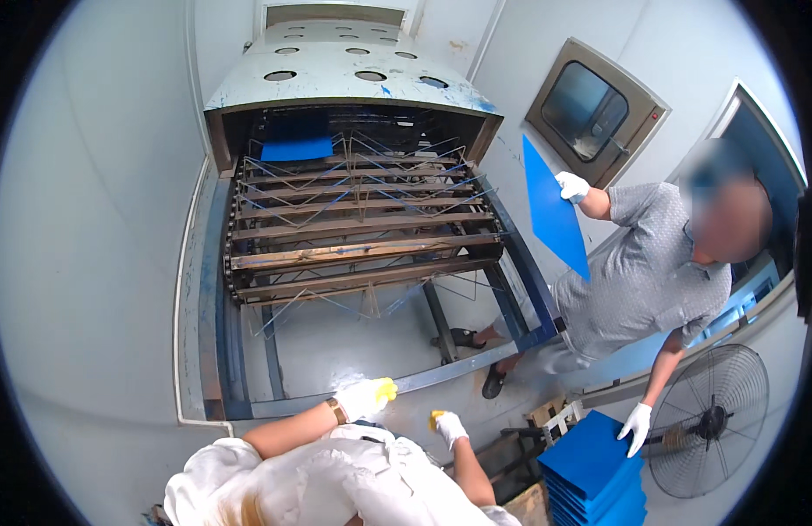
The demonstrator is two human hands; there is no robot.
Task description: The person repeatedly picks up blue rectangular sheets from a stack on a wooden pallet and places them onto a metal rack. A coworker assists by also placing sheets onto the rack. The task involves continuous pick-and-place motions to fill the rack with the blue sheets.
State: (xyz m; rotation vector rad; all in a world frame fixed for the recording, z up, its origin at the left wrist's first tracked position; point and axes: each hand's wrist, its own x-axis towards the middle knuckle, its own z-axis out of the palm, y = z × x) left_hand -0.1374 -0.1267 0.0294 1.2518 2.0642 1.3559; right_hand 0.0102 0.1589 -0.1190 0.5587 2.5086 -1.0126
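Gloved hands apart at the front bar of a slatted drying conveyor

The person's left hand (364,400), in a white glove with a brown band (336,410) at the wrist, is just beside the front bar (458,367) of the conveyor's blue-grey frame; touch cannot be told. Yellow shows at its fingers, which look drawn together; whether that is glove coating or a pinched piece cannot be told. The right hand (450,429), also white-gloved with yellow at the fingers, is on the near side of the bar, a little apart from the left. Its fingers look bent, but their exact grip is too small to make out.

Past the bar, the conveyor (362,253) has crosswise slats and zigzag wire racks, running into a pale tunnel hood (324,74) with round holes in its top. A flat blue sheet (296,150) lies at the conveyor's far left corner, in the hood's mouth.

To the right, a co-worker (634,263) in a grey patterned shirt holds up a second blue sheet (550,215) by its edge in one white-gloved hand. The other gloved hand is on the right edge of a stack of blue sheets (590,451), beside a round floor fan (713,423).
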